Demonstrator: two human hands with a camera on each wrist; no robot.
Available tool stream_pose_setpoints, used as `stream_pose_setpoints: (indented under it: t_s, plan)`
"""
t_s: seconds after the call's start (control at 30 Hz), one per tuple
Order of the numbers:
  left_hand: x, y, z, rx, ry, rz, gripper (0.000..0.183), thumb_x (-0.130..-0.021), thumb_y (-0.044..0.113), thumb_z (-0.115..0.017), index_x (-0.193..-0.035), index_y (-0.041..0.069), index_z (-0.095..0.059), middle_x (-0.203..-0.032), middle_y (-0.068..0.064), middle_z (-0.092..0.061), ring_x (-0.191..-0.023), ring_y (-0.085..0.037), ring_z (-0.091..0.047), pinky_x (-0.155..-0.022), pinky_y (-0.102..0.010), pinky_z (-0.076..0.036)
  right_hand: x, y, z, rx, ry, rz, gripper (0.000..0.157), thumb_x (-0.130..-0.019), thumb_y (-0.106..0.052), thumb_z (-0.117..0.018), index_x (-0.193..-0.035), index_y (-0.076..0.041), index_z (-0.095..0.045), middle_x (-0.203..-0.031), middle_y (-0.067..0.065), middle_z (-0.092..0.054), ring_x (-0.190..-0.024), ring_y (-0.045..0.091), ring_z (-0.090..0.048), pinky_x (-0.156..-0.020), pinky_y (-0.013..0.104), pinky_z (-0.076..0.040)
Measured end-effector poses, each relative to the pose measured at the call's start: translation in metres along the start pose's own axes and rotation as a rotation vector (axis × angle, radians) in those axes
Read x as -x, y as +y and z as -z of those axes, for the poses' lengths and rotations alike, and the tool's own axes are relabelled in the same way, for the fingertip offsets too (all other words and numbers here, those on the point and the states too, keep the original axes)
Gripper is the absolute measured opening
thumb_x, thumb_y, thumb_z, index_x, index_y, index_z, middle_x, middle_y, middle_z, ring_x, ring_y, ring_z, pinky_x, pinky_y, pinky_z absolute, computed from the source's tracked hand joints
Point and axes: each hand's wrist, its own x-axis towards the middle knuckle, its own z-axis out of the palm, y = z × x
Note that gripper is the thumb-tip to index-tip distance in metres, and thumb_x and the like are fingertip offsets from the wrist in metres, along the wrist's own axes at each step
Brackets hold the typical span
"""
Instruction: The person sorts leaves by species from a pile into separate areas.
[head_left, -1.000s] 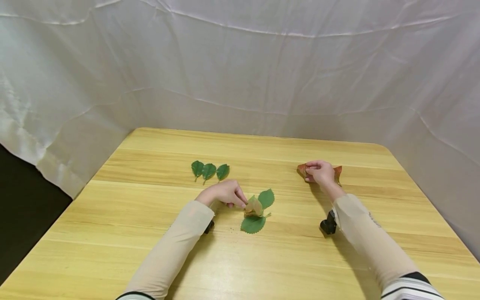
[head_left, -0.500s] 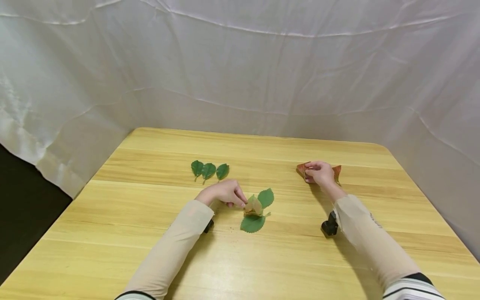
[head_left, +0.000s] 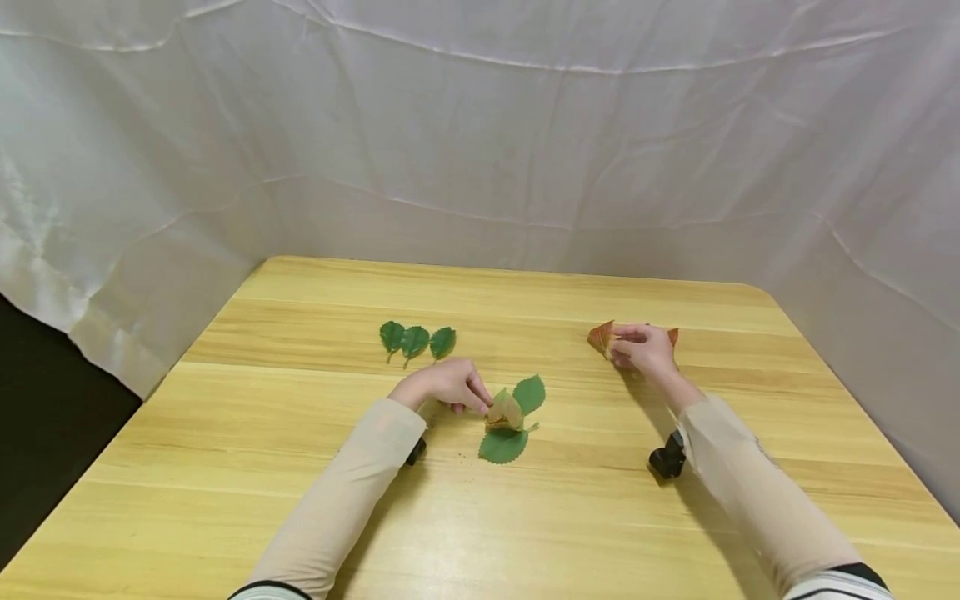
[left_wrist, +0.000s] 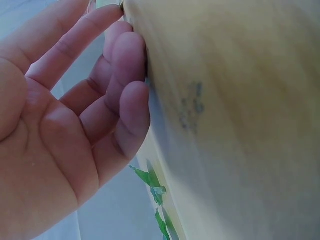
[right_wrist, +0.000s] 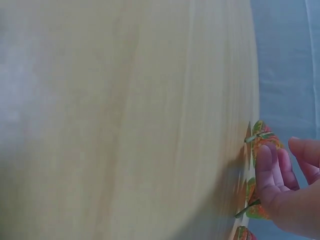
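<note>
My left hand (head_left: 452, 385) pinches the left edge of a yellow-brown leaf (head_left: 507, 410). That leaf lies between two green leaves, one upper right (head_left: 529, 394) and one below (head_left: 502, 447). In the left wrist view the left hand (left_wrist: 75, 110) has its other fingers loosely bent against the table; the pinched tips are cut off at the top. My right hand (head_left: 647, 350) is over reddish leaves at the far right, partly covering them; one red leaf (head_left: 601, 338) shows left of its fingertips. In the right wrist view, thumb and fingers of the right hand (right_wrist: 287, 175) stand apart beside a red-green leaf (right_wrist: 262, 134).
Three dark green leaves (head_left: 415, 341) lie in a row left of centre on the wooden table (head_left: 480, 525). Small crumbs lie near the lower green leaf. A pale curtain (head_left: 480, 150) hangs behind the table. Black cameras (head_left: 667, 457) sit at the wrists.
My right hand has shifted slightly right, so more of the left red leaf shows. The left hand stays on the yellow-brown leaf.
</note>
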Motion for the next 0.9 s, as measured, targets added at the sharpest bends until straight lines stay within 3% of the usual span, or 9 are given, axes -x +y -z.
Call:
stream_pose_setpoints:
  t_s: [0.27, 0.57, 0.9]
  plan:
    - [0.001, 0.001, 0.0, -0.01, 0.001, 0.005, 0.012, -0.079, 0.01, -0.068, -0.09, 0.007, -0.072, -0.078, 0.002, -0.066, -0.042, -0.01, -0.047, -0.043, -0.02, -0.038, 0.01, -0.003, 0.003, -0.007, -0.018, 0.011, 0.036, -0.086, 0.003, -0.055, -0.118, 0.014, -0.045, -0.101, 0.02, -0.057, -0.067, 0.008, -0.061, -0.069, 0.028, -0.05]
    - [0.003, 0.003, 0.002, -0.011, -0.012, -0.002, 0.013, -0.079, 0.008, -0.068, -0.091, 0.006, -0.071, -0.076, 0.002, -0.066, -0.042, -0.01, -0.046, -0.044, -0.02, -0.038, 0.023, -0.003, 0.003, -0.03, -0.098, -0.018, 0.038, -0.087, -0.002, -0.054, -0.12, 0.014, -0.042, -0.089, 0.009, -0.062, -0.07, 0.01, -0.06, -0.068, 0.025, -0.05]
    - [0.003, 0.003, 0.003, 0.018, -0.022, -0.037, 0.013, -0.079, 0.007, -0.067, -0.091, 0.005, -0.071, -0.077, 0.002, -0.065, -0.045, -0.011, -0.048, -0.046, -0.021, -0.04, 0.032, -0.003, 0.004, -0.081, -0.155, -0.022, 0.041, -0.088, -0.002, -0.055, -0.121, 0.016, -0.039, -0.084, 0.006, -0.063, -0.072, 0.01, -0.061, -0.067, 0.025, -0.05]
